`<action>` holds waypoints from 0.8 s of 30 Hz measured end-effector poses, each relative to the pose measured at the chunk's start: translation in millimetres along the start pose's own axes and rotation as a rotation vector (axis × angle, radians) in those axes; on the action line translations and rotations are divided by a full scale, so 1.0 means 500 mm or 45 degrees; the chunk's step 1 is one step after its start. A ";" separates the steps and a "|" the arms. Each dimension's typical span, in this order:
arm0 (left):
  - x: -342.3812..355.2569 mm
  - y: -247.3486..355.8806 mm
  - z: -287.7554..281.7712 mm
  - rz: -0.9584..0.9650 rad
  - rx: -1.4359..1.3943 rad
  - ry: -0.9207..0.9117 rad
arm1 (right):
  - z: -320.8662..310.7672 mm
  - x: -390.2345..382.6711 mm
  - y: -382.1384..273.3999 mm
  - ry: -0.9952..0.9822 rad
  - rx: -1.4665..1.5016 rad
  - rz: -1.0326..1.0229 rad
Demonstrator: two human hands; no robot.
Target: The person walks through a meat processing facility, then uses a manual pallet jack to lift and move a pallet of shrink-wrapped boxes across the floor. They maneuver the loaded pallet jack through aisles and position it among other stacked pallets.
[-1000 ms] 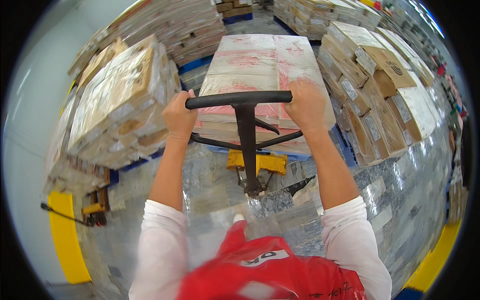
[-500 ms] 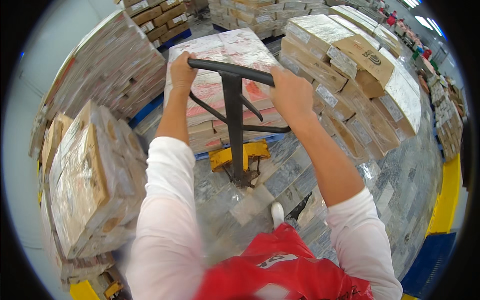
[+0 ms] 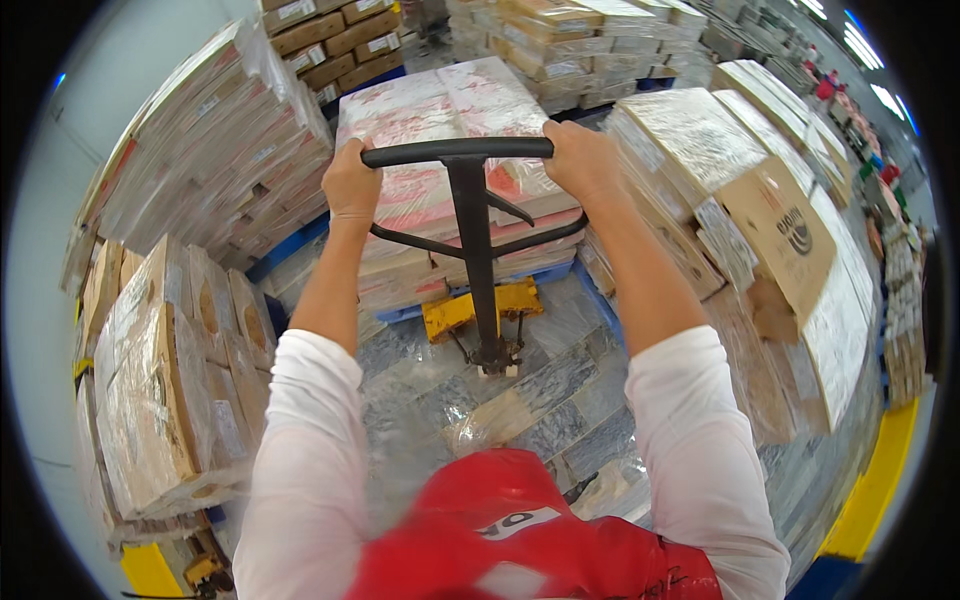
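My left hand (image 3: 352, 182) is closed around the left end of the black handle (image 3: 460, 150) of a pallet jack. Its right end is gripped by my right hand (image 3: 583, 160). A dark shaft (image 3: 474, 240) runs down from the handle to the yellow jack body (image 3: 450, 318), with a small lever (image 3: 510, 207) beneath the bar. Beyond the handle stands a load of film-wrapped boxes (image 3: 430, 105) with red stains on top, resting on a blue pallet (image 3: 552, 272). The jack's forks are hidden under it.
Wrapped cartons stand at the near left (image 3: 150, 370), and a taller stack (image 3: 210, 150) rises behind them. Close on the right is another wrapped stack (image 3: 680, 150) with a flattened carton (image 3: 780, 235) on it. The grey tiled floor (image 3: 530, 410) looks wet. A yellow barrier (image 3: 880, 480) lines the far right.
The handle has swung to nearly level, with my right hand higher and my left lower. The right-hand stack appears nearer. A white boot seen earlier is out of sight.
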State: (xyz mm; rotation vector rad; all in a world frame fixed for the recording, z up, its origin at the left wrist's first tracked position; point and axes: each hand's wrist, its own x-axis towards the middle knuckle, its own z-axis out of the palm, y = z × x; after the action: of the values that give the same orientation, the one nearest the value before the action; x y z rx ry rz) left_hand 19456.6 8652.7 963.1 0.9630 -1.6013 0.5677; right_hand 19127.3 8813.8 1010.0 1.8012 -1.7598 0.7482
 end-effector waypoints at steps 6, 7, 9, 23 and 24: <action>0.107 -0.083 0.091 -0.030 0.150 -0.163 | 0.150 0.213 0.035 0.016 0.072 -0.115; 0.123 -0.096 0.126 -0.051 0.166 -0.177 | 0.176 0.243 0.042 0.050 0.063 -0.125; 0.157 -0.115 0.201 -0.094 0.174 -0.245 | 0.216 0.296 0.068 0.124 0.030 -0.129; 0.387 -0.174 0.766 -0.079 -0.038 -0.313 | 0.445 0.648 0.306 0.111 -0.075 0.092; 0.397 -0.165 0.787 -0.096 -0.038 -0.349 | 0.481 0.688 0.343 0.132 -0.073 0.092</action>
State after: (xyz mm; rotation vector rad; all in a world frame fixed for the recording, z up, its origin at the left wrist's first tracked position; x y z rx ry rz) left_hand 19295.1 8242.0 1041.5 1.1104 -1.8015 0.3698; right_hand 18967.5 8394.0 1073.1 1.6392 -1.7681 0.7971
